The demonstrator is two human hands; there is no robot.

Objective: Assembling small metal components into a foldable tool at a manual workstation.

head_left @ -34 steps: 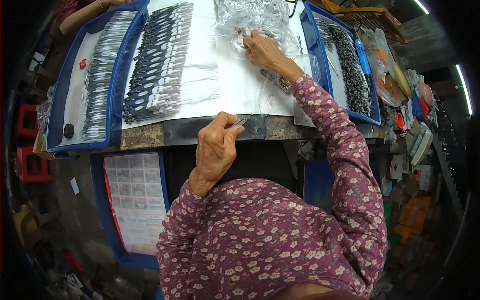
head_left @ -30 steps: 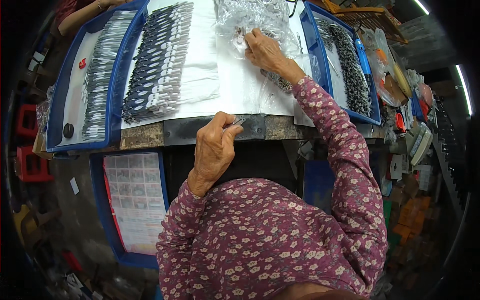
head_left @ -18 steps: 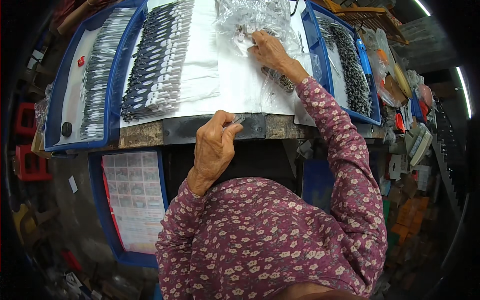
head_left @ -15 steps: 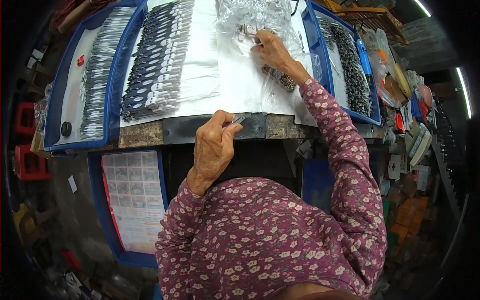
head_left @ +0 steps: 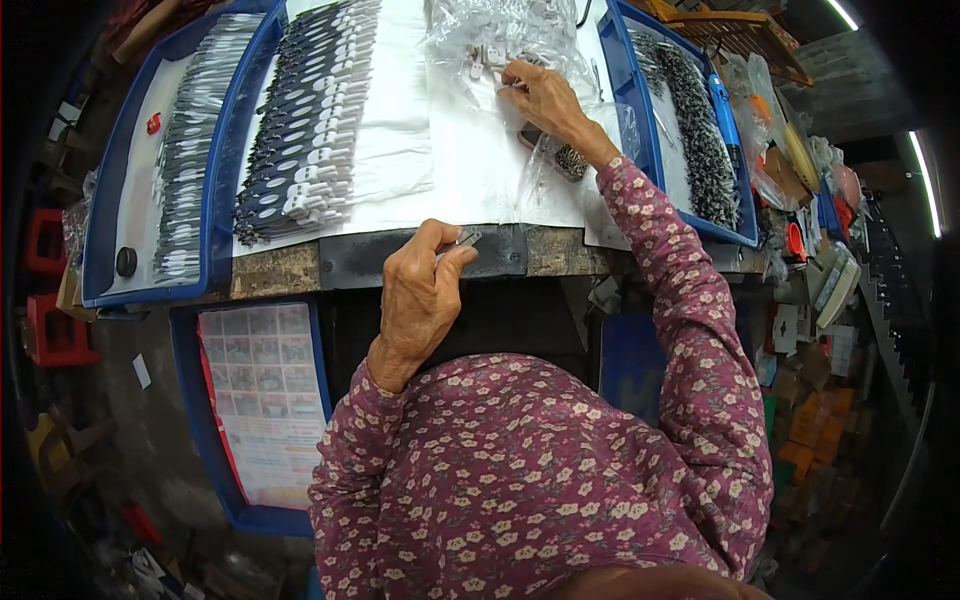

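My left hand [head_left: 420, 290] pinches a small metal piece [head_left: 466, 238] at the surface's [head_left: 290, 268] near edge. My right hand's [head_left: 545, 95] fingers close on pieces in the clear bag [head_left: 500, 35]. Beside it, 2 blue trays [head_left: 215, 170] hold rows of parts.

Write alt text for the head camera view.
Seen from above, a person in a floral sleeve holds a small metal part in the left hand at the bench edge, while the right hand reaches into a clear plastic bag of small parts. Blue trays of dark parts in rows flank the white sheet.
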